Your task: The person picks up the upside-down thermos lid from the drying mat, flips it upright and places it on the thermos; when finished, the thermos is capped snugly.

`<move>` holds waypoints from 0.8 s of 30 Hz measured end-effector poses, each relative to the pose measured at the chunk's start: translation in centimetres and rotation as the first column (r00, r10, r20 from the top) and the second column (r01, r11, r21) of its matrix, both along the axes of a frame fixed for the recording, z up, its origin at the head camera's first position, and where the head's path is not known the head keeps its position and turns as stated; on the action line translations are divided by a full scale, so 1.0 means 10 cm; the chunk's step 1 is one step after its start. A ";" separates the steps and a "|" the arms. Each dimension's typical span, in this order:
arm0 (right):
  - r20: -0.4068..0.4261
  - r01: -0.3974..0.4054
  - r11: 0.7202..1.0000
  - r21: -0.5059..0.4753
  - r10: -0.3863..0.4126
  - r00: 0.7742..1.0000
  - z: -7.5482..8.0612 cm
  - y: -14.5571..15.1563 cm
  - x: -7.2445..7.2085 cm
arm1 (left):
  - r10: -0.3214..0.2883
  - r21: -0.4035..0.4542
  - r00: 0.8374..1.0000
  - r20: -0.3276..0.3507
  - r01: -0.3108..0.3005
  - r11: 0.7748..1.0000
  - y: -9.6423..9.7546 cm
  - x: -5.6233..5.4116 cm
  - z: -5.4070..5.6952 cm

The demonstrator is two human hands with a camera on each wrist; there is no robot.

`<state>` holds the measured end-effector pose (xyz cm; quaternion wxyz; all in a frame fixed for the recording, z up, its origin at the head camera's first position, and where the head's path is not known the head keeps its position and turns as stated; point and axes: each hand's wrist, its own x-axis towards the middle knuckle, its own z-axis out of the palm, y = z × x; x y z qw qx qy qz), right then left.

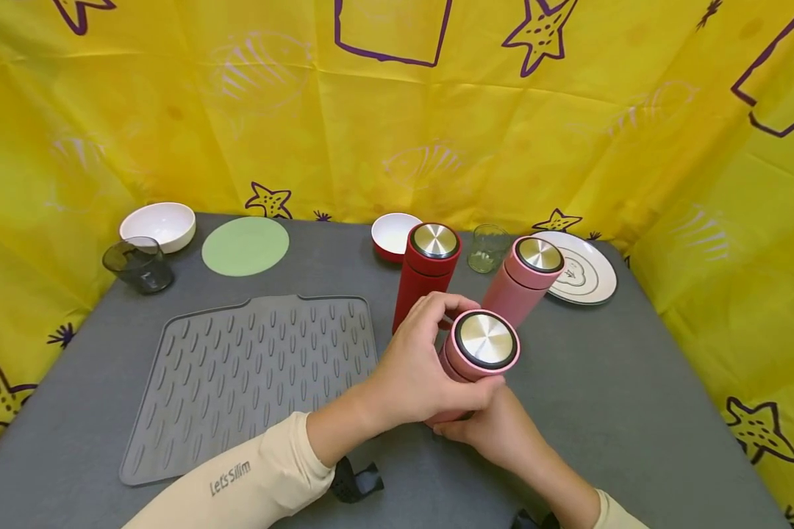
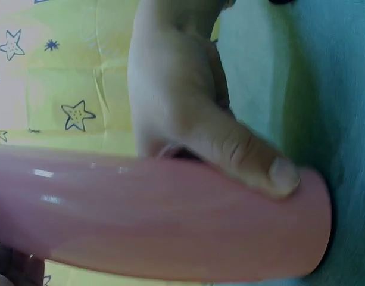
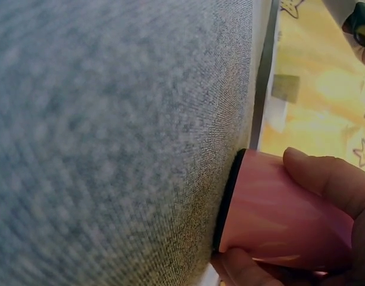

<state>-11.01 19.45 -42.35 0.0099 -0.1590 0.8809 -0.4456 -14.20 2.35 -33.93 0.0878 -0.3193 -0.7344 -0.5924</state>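
Both hands hold a pink thermos bottle (image 1: 454, 361) with a shiny metal-topped lid. My left hand (image 1: 413, 364) grips its upper part, thumb on the near side and fingers around the far side. Lower down, my right hand (image 1: 499, 428) grips the body close to the dark base, its thumb lying along the wall in the left wrist view. The base is right at the grey tabletop in the right wrist view. Just behind the hands stand a red thermos bottle (image 1: 421, 283) and a second pink thermos bottle (image 1: 519, 286), both with lids on.
Left of the hands lies a grey drying mat (image 1: 258, 367). Farther back are a dark glass (image 1: 142, 268), a white bowl (image 1: 162, 224), a green round mat (image 1: 245, 246), a red-and-white bowl (image 1: 389, 250), a clear glass (image 1: 486, 253) and a white plate (image 1: 598, 275). Yellow cloth surrounds the table.
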 end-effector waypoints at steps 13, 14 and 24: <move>-0.028 -0.009 0.999 0.030 0.010 1.000 0.02 -0.01 -0.01 | -0.054 -0.001 0.991 0.125 0.054 0.999 -0.02 0.03 0.04; -0.039 -0.011 1.000 0.025 0.012 0.999 0.01 -0.01 -0.01 | -0.037 -0.002 0.991 0.128 0.037 0.999 -0.01 0.03 0.05; 0.093 0.055 0.998 0.031 -0.058 0.994 0.02 0.01 0.02 | -0.030 -0.100 0.996 -0.082 0.022 0.995 -0.04 -0.01 0.06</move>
